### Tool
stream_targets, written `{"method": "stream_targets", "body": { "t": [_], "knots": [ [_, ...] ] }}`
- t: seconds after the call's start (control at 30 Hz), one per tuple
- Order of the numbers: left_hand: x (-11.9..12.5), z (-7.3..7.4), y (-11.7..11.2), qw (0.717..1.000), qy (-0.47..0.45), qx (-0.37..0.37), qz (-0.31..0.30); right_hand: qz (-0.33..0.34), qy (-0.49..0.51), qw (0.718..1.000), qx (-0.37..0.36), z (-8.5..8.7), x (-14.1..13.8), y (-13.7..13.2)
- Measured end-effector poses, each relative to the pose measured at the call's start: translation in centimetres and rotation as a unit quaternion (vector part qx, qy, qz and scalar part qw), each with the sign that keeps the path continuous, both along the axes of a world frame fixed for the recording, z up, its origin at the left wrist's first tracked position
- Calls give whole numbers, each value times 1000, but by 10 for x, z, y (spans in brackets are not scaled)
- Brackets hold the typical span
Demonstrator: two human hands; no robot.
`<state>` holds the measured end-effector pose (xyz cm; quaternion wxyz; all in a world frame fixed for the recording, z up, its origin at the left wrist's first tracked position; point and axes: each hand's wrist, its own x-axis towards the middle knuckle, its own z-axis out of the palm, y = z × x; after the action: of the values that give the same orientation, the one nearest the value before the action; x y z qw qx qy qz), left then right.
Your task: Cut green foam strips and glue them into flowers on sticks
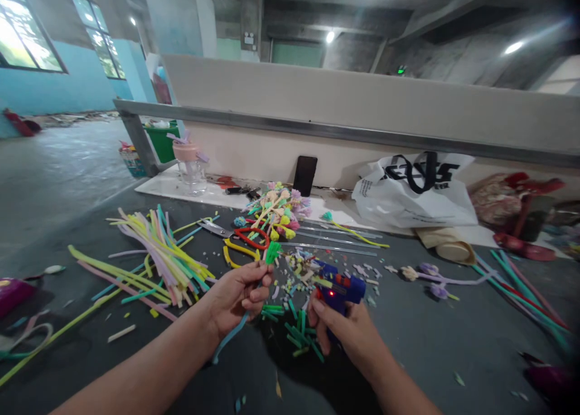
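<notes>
My left hand [238,297] is closed in a pinch round a blue pipe-cleaner stem with a green fuzzy tip [272,252], held just above the dark table. My right hand [347,330] grips a blue glue gun [339,287] with a red light lit, its nozzle pointing left toward the green tip. Short green cut pieces [296,333] lie between and under the hands. A bunch of finished pastel pipe-cleaner flowers [278,212] lies just beyond.
A pile of long coloured pipe cleaners [158,258] lies to the left, scissors [217,228] and red and yellow loops [247,240] behind. A white plastic bag [414,191], a black phone [305,174] and a clear cup [190,164] stand by the back wall.
</notes>
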<state>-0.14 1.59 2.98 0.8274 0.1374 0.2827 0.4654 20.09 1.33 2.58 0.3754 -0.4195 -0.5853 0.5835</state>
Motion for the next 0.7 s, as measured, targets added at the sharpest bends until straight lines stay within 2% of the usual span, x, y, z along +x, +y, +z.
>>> {"method": "stream_targets", "body": {
  "t": [0.17,0.47,0.7],
  "knots": [
    [-3,-2,2,1000,-19,-1,-6,10,-3,1000,3,-1,0,1],
    [-7,-3,2,995,-75,23,-53,22,-13,1000,-1,-5,-1,1],
    [-8,-6,3,994,-72,38,-72,26,-32,999,4,-2,-2,0]
  ]
}}
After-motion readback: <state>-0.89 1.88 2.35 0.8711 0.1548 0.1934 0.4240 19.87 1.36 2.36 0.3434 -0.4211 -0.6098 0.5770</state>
